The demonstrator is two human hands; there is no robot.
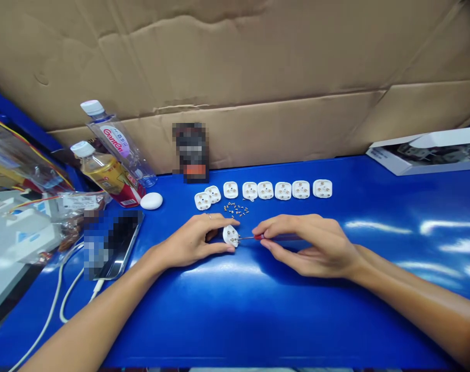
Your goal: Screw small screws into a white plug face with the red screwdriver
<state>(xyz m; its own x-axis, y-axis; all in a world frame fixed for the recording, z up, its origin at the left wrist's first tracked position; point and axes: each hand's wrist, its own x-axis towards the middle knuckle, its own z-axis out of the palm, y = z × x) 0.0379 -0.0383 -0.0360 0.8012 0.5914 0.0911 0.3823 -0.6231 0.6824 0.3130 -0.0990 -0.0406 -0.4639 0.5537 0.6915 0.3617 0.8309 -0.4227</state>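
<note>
My left hand (201,236) is closed around the edge of a small white plug housing (230,235), thumb below and forefinger above. Metal fittings show on the housing's face. My right hand (308,243) grips a screwdriver by its red handle (260,236). Its thin shaft points left, with the tip at the fittings on the housing. Just beyond my left hand lies a loose scatter of small brass-coloured screws (237,209). Several similar white plug housings (265,190) stand in a row behind the screws, and two at the left end overlap.
At the left are two drink bottles (111,173), a white oval case (151,201), a phone (121,248) and white cables (59,289). A dark box (191,152) leans on the cardboard wall (258,62). An open white box (424,152) holds parts at the back right.
</note>
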